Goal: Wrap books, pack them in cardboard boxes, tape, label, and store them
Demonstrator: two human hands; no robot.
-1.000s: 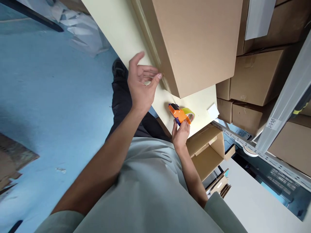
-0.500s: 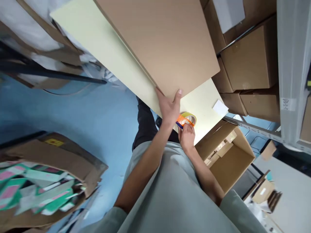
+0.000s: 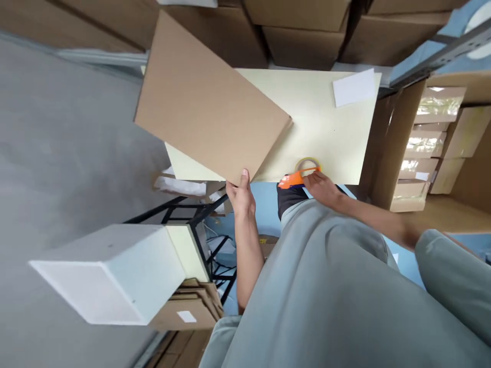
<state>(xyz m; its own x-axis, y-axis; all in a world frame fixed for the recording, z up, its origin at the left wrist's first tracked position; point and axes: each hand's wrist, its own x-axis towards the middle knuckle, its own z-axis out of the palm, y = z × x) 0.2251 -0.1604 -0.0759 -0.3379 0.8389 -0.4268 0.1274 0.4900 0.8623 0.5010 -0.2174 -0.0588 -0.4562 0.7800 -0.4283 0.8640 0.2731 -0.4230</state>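
My left hand [image 3: 242, 197] grips the near corner of a flat-faced brown cardboard box [image 3: 209, 102], thumb on top and fingers underneath. The cardboard lies slanted over the left part of a pale yellow tabletop [image 3: 326, 133]. My right hand [image 3: 324, 190] is closed on an orange tape dispenser [image 3: 292, 180] with a roll of tape [image 3: 307, 164], at the table's near edge. A white paper [image 3: 353, 88] lies at the table's far right corner.
Brown boxes [image 3: 303, 43] line the far side. To the right stands a large open carton [image 3: 399, 148] with smaller boxes inside. A white box [image 3: 141, 271] and stacked cardboard [image 3: 192, 306] are at the lower left.
The view has swung round toward the table. The cardboard has turned and shifted left, with my left hand still at its corner. My hands are farther apart; my right still has the dispenser.
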